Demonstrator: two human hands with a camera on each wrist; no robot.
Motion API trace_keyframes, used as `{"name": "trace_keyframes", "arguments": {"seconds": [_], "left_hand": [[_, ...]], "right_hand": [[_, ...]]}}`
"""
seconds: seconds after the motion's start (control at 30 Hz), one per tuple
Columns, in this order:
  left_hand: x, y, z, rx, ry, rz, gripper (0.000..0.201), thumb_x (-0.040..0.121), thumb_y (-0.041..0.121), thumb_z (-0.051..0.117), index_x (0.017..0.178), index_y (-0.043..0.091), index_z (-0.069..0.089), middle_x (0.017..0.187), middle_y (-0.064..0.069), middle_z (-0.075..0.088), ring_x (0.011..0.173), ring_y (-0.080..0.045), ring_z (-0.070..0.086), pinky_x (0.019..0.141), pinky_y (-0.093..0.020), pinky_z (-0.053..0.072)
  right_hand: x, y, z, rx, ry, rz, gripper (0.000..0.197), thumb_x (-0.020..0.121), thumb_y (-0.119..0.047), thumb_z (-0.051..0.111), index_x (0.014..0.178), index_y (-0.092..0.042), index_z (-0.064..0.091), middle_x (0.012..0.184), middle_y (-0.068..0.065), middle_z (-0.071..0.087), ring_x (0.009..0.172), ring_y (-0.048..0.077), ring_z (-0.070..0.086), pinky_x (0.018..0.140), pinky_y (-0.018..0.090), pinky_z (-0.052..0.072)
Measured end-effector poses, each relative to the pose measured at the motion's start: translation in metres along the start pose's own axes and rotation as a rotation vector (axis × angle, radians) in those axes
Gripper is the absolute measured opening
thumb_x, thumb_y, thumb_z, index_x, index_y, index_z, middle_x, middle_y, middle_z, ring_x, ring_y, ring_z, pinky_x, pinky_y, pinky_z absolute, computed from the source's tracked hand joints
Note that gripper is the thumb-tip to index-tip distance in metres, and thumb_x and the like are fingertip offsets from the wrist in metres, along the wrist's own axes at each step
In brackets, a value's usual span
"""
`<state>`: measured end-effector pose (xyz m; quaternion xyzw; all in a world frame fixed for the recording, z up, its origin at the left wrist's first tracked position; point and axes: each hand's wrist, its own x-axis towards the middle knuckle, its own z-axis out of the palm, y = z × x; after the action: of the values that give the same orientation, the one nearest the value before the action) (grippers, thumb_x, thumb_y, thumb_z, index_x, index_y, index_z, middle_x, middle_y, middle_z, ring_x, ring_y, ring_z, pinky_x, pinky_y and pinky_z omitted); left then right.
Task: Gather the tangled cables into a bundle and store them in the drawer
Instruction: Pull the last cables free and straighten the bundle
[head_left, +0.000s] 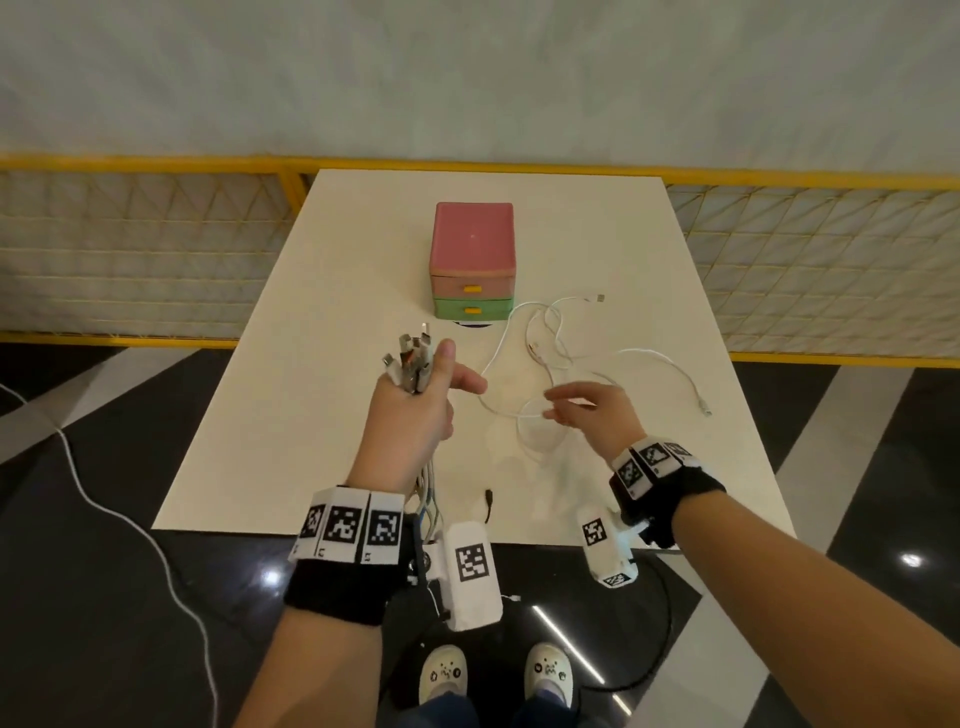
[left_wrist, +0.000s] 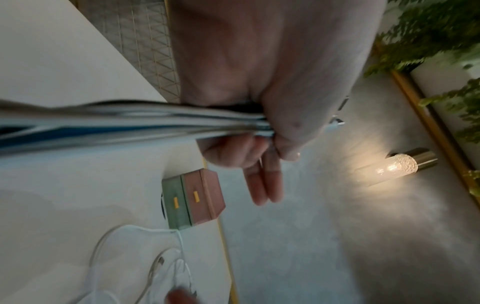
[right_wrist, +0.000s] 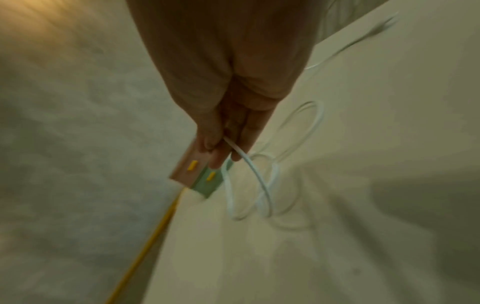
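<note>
My left hand (head_left: 415, 400) is raised over the table's near left and grips a bundle of cables (head_left: 413, 358), plug ends sticking up past the fingers. In the left wrist view the cable bundle (left_wrist: 130, 121) runs under the thumb of the left hand (left_wrist: 272, 133). To its right, my right hand (head_left: 587, 410) pinches a loop of white cable (head_left: 524, 410) that lies tangled on the table. The right wrist view shows that white cable (right_wrist: 249, 164) coming out between the right hand (right_wrist: 226, 144) fingers. The drawer unit (head_left: 471, 260), pink above green, stands behind with both drawers closed.
The white table (head_left: 311, 441) carries white cable loops (head_left: 550, 332) spread from the drawer unit's front to the right side, with plug ends at the far right (head_left: 704, 408). A black plug end (head_left: 489, 499) lies near the front edge. Yellow mesh fencing (head_left: 156, 249) stands behind.
</note>
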<state>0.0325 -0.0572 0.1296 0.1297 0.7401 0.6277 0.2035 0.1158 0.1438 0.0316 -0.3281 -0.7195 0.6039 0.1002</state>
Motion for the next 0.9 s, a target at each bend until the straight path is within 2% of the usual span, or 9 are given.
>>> {"name": "trace_keyframes", "arguments": {"seconds": [0.07,0.13,0.23,0.3,0.4,0.53,0.63,0.77,0.9], "left_hand": [[0.003,-0.002,0.01,0.036,-0.025,-0.049,0.042,0.1,0.044,0.046,0.08,0.022,0.077,0.076,-0.023,0.067,0.045,-0.017,0.038,0.045,-0.02,0.034],[0.008,-0.003,0.023,0.038,-0.043,-0.109,0.038,0.101,0.04,0.046,0.097,0.015,0.075,0.089,-0.004,0.075,0.043,-0.009,0.044,0.043,-0.014,0.036],[0.015,-0.001,0.032,0.057,-0.094,-0.156,0.037,0.1,0.041,0.048,0.106,0.015,0.074,0.092,0.002,0.074,0.049,0.003,0.053,0.056,-0.015,0.044],[0.018,0.002,0.032,0.024,-0.155,-0.148,0.032,0.1,0.037,0.051,0.102,0.016,0.075,0.079,0.006,0.073,0.042,0.001,0.047,0.049,-0.016,0.04],[0.022,0.007,0.027,0.031,-0.203,-0.052,0.023,0.099,0.028,0.054,0.102,0.017,0.075,0.066,0.009,0.065,0.042,-0.001,0.04,0.044,-0.014,0.031],[0.025,0.014,0.023,0.101,-0.274,0.048,0.019,0.097,0.02,0.058,0.104,0.013,0.074,0.076,-0.001,0.071,0.047,0.008,0.05,0.052,-0.013,0.035],[0.024,0.016,0.023,0.124,-0.328,0.049,0.016,0.095,0.017,0.062,0.099,0.008,0.075,0.085,-0.008,0.075,0.051,0.012,0.053,0.059,-0.011,0.034],[0.024,0.015,0.022,0.177,-0.353,0.03,0.018,0.094,0.012,0.061,0.1,-0.001,0.073,0.079,-0.007,0.072,0.052,0.013,0.054,0.05,-0.001,0.038],[0.028,0.012,0.019,0.084,-0.134,0.014,0.025,0.098,0.024,0.056,0.101,0.007,0.075,0.093,-0.005,0.076,0.038,0.006,0.046,0.047,-0.013,0.034]], "right_hand": [[-0.016,-0.028,0.013,0.119,-0.091,-0.132,0.021,0.079,0.008,0.065,0.087,-0.01,0.06,0.089,0.007,0.071,0.08,0.026,0.072,0.084,0.042,0.055],[-0.034,-0.047,0.024,0.166,-0.251,-0.254,0.028,0.079,0.006,0.067,0.086,-0.015,0.05,0.09,0.014,0.071,0.083,0.032,0.07,0.074,0.038,0.054],[-0.054,-0.051,0.03,-0.013,-0.474,-0.365,0.027,0.083,0.001,0.065,0.089,-0.021,0.051,0.093,0.015,0.069,0.087,0.025,0.071,0.085,0.034,0.055],[-0.058,-0.046,0.027,-0.172,-0.52,-0.383,0.02,0.086,0.0,0.063,0.092,-0.014,0.051,0.092,0.009,0.071,0.086,0.017,0.07,0.088,0.027,0.053],[-0.052,-0.043,0.015,-0.177,-0.493,-0.346,0.019,0.087,-0.015,0.066,0.103,-0.013,0.057,0.102,0.008,0.071,0.095,0.014,0.068,0.092,0.029,0.052],[-0.03,-0.061,0.005,0.082,-0.382,-0.22,0.036,0.096,-0.043,0.037,0.12,-0.023,0.054,0.117,0.007,0.065,0.11,0.017,0.062,0.097,0.031,0.049],[-0.012,-0.092,0.001,0.294,-0.288,-0.201,0.03,0.101,-0.027,0.037,0.117,-0.008,0.053,0.101,0.011,0.068,0.09,0.016,0.068,0.081,0.028,0.054],[0.004,-0.128,0.0,0.351,-0.26,-0.261,0.025,0.101,-0.006,0.035,0.119,0.005,0.048,0.086,0.01,0.066,0.069,0.014,0.067,0.071,0.026,0.057],[0.004,-0.144,0.002,0.299,-0.242,-0.336,0.018,0.099,-0.001,0.036,0.113,0.006,0.046,0.08,0.012,0.063,0.054,0.013,0.061,0.057,0.024,0.053]]}}
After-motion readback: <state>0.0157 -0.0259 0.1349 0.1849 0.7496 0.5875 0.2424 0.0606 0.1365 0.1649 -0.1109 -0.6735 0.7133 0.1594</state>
